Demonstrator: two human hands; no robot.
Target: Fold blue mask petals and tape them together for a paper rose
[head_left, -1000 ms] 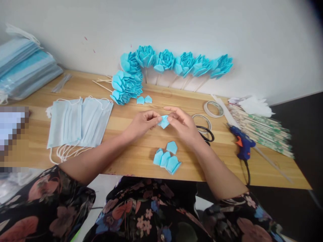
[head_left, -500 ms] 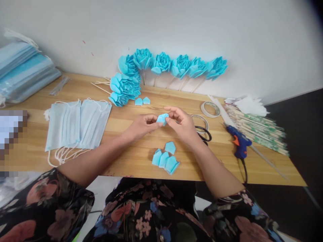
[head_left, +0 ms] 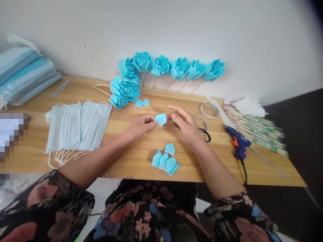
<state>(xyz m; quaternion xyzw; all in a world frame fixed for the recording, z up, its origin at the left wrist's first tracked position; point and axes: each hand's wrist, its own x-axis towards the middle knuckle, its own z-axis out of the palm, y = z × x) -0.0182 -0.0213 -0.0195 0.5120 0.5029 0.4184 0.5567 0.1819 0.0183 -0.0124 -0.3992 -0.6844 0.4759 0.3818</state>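
Note:
Between the thumb and fingers of my left hand [head_left: 142, 127] is a folded light-blue petal [head_left: 160, 119], gripped at its left edge and held above the table. My right hand [head_left: 185, 122] is just right of the petal, index finger stretched out and fingers apart; contact with the petal is hard to make out. Partly hidden beneath that hand are black-handled scissors [head_left: 207, 135]. Closer to me, a single blue petal [head_left: 170, 148] lies above a cluster of folded blue petals [head_left: 165, 162]. Two small blue pieces [head_left: 142, 103] lie farther back.
Blue flowers [head_left: 179, 69] on sticks lean along the wall. Face masks [head_left: 79, 127] lie at left, near packaged masks [head_left: 27, 75]. At right are a tape roll [head_left: 210, 110], a blue glue gun [head_left: 238, 141] with its cord, and wrapped chopsticks [head_left: 259, 129].
My right hand has let go of the petal and drawn slightly right, its fingers spreading. The petal, still in my left hand, now shows more of its face.

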